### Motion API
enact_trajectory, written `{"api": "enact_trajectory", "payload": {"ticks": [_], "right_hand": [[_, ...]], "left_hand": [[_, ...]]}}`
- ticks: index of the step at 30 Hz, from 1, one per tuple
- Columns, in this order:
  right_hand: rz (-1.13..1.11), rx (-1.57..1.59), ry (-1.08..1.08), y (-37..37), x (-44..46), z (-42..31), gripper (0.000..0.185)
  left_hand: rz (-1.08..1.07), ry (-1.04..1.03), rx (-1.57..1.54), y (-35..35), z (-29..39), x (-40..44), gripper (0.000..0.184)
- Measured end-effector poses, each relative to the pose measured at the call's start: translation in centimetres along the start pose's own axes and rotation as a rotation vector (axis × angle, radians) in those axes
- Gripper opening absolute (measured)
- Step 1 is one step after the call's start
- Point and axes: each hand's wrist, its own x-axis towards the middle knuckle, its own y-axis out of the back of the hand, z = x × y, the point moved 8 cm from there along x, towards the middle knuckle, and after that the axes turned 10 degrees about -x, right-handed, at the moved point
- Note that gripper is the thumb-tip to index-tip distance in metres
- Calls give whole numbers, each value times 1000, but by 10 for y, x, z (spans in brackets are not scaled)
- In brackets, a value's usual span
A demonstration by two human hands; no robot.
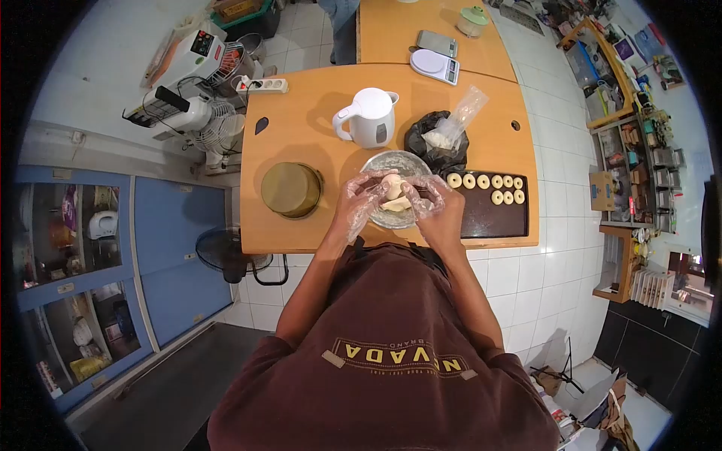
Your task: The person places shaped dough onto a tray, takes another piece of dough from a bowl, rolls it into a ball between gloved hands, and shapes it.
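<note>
Both hands wear clear plastic gloves and meet above a metal bowl near the front of the table. A small piece of pale dough is pinched between the fingers of my left hand and my right hand. More dough lies lower, inside the bowl. To the right of my right hand, a dark baking tray bears several ring-shaped dough pieces in two rows along its far side.
Behind the bowl stand a white electric kettle and a black plastic bag with a clear bag of pale stuff. A round olive-coloured container is at left. Farther back are kitchen scales and a power strip on the wooden table.
</note>
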Motion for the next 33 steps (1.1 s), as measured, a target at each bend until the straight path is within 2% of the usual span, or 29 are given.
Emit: {"api": "enact_trajectory", "payload": {"ticks": [5,6,9,12,18,21,24,27,30,33], "right_hand": [[-156,63,36,4,9,-8,31],[-197,-90,159,7,11,-15,38],[-154,-187,363,16,13,-35,35],[-153,-209,343,13,12,-31,30],[-92,-223,238,4,7,-4,23],[-34,-167,189,6,7,-11,21],[-58,-142,259,-3,5,-23,22],[-131,-176,332,-19,3,-29,25],[-183,-115,278,-19,3,-34,37],[-138,-120,285,-17,1,-35,39]], "left_hand": [[82,122,-116,15,-13,7,28],[92,135,-136,16,-13,7,27],[52,180,-172,23,-23,7,20],[92,202,-129,25,-28,5,21],[17,200,-2,18,-26,6,32],[33,201,-136,8,-31,7,53],[6,294,-413,-7,-29,16,76],[-48,307,-453,-17,-22,23,88],[5,291,-448,-16,-23,26,87],[-14,238,-368,-19,-20,27,87]]}}
